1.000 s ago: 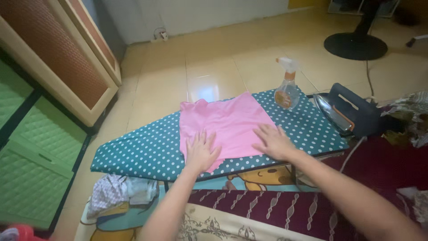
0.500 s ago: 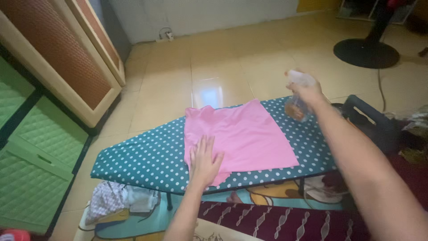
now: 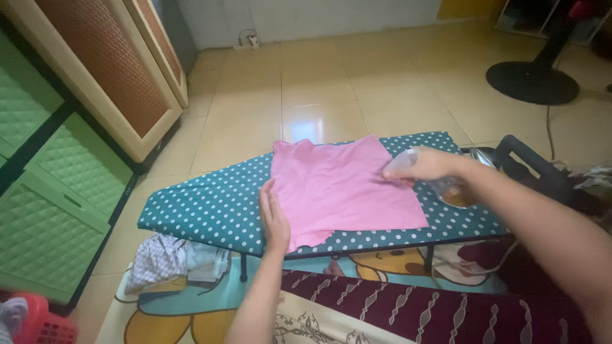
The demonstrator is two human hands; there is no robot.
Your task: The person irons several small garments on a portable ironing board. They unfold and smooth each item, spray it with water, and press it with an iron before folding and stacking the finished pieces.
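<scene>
- Pink cotton garment (image 3: 341,188): spread flat across the middle of the board; its near corner hangs slightly over the front edge.
- Low ironing board with teal, white-dotted cover (image 3: 210,207): stands on short dark legs over a cartoon-print floor mat (image 3: 191,312); pointed end to the left.
- Left hand (image 3: 273,216): lies flat, fingers together, along the garment's left edge, touching both cloth and board cover; grip not closed on anything.
- Right hand (image 3: 426,164): grip clamped on a clear plastic spray bottle with amber liquid (image 3: 446,188); bottle tilted on its side above the garment's right edge, nozzle end towards the cloth.
- Dark blue electric iron (image 3: 519,159): at the board's right end, just beyond the right forearm; partly hidden.
- Dark red patterned cloth (image 3: 414,309): in the foreground below the board.
- Bundle of pale printed laundry (image 3: 172,261): on the floor under the board's left end.
- Green quilted storage boxes (image 3: 57,210): at left, beside a wooden cabinet.
- Black round fan base (image 3: 532,83): on the tiled floor, well apart, upper right.
</scene>
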